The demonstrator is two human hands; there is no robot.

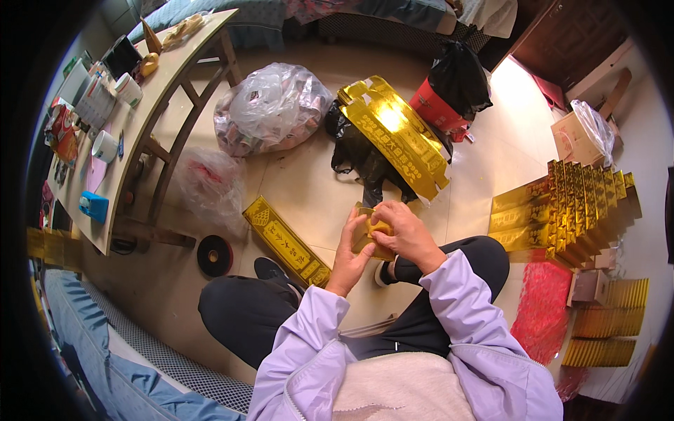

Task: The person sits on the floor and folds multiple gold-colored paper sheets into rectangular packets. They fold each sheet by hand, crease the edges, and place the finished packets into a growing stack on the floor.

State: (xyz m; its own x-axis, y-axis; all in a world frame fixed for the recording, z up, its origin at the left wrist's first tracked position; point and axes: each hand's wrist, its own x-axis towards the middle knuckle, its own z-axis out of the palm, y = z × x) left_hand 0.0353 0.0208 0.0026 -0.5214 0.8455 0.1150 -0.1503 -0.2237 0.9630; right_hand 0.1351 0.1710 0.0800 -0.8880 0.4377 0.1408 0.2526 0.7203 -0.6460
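Observation:
Between both hands is a gold foil box [362, 237], its near end facing up at me. My left hand [348, 255] grips its left side, with the thumb at the lower edge. The thumb and fingers of my right hand [403, 231] pinch at the end's flap; the fingers partly hide the detail there. Beyond the hands, a pile of flat gold cartons [389, 126] lies on a black plastic bag [360, 160]. A long gold box [287, 242] with printed characters rests on the floor by my left shoe [274, 273].
Finished-looking gold boxes [568, 210] are stacked at right, near a red plastic sheet [539, 308]. A clear bag of rolls [274, 110], a red bin [437, 108] and a black tape roll [215, 256] stand around. The table [174, 58] at left holds cups and a blue dispenser [93, 206].

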